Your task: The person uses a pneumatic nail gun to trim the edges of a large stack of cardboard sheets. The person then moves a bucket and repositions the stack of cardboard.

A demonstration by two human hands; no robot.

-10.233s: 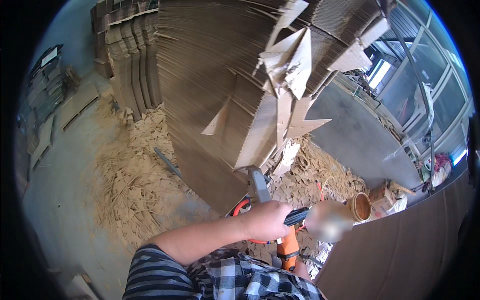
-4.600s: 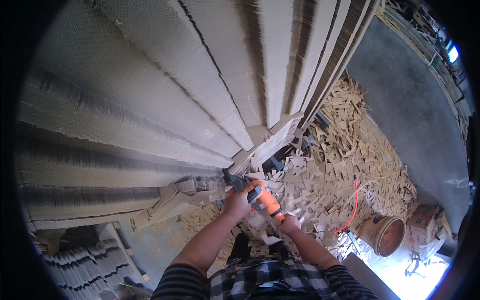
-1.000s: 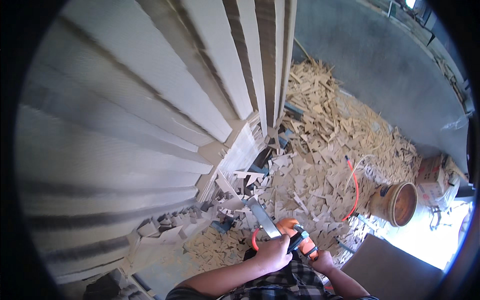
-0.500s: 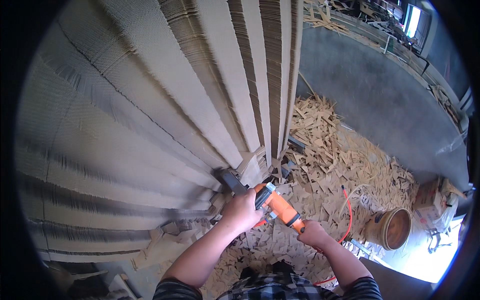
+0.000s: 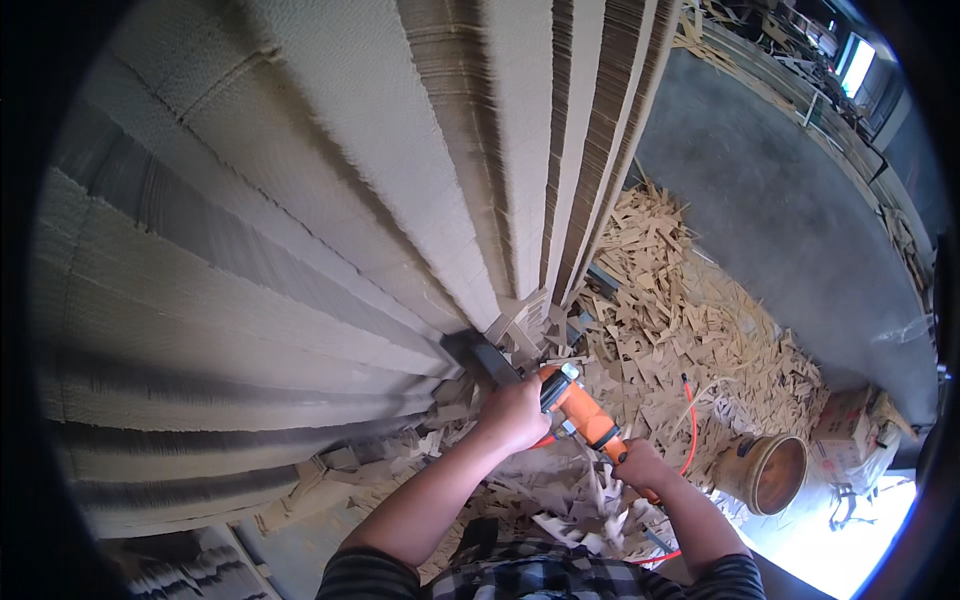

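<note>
An orange power tool (image 5: 588, 416) with a dark block-like head (image 5: 482, 360) is held in both hands. My left hand (image 5: 514, 412) wraps round its front part, just behind the dark head. Its rear end is gripped by my right hand (image 5: 642, 466). The head presses at the lower edge of a tall stack of cut cardboard sheets (image 5: 400, 260), whose edges form long pale and dark ridges. Whether it touches the sheets is blurred. Loose cardboard scraps (image 5: 590, 500) tumble below the tool, some smeared by motion.
A heap of cardboard offcuts (image 5: 660, 300) covers the floor. A red hose (image 5: 694, 425) curves over it near my right arm. A round brown bucket (image 5: 765, 474) and a carton (image 5: 843, 420) stand to the right. A grey panel (image 5: 780, 210) rises behind the heap.
The view has shifted, so the stack sits further right. Both hands still grip the tool, its head at the stack's lower edge. Scraps now fall beneath it.
</note>
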